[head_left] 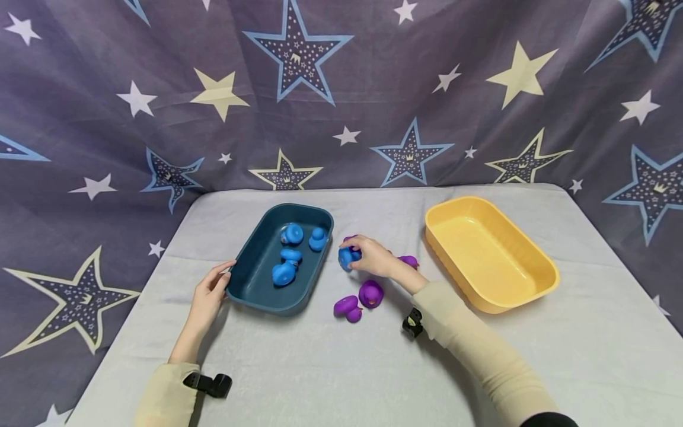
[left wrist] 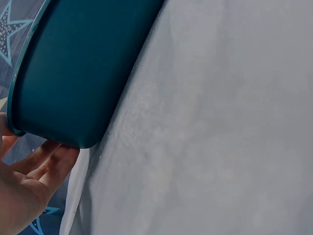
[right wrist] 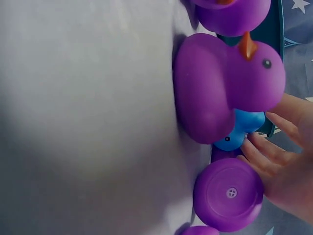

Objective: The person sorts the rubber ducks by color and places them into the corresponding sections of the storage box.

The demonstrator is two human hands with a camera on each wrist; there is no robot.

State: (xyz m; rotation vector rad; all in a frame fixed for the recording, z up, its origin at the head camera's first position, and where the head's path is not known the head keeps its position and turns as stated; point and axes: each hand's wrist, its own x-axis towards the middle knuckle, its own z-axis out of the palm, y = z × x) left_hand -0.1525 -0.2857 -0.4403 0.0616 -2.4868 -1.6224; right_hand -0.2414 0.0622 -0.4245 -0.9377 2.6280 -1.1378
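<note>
My right hand (head_left: 373, 256) pinches a blue rubber duck (head_left: 347, 258) between thumb and fingers, just right of a teal bin (head_left: 309, 299). In the right wrist view, a large purple duck (right wrist: 205, 88) partly hides that blue duck (right wrist: 250, 120). My left hand (head_left: 208, 296) rests its fairly straight fingers against the bin's left side. The left wrist view shows its fingers (left wrist: 54, 161) on the bin's outer wall, with one digit at the rim. Inside the bin lie several blue ducks (head_left: 291, 233), some tipped over.
Purple ducks (head_left: 370, 294) lie around my right hand, one on its side (head_left: 346, 305) and another (head_left: 409, 261) behind the wrist. A yellow bin (head_left: 488, 302) stands at the right of the cloth-covered table (head_left: 320, 379). Behind hangs a star-patterned curtain (head_left: 373, 71).
</note>
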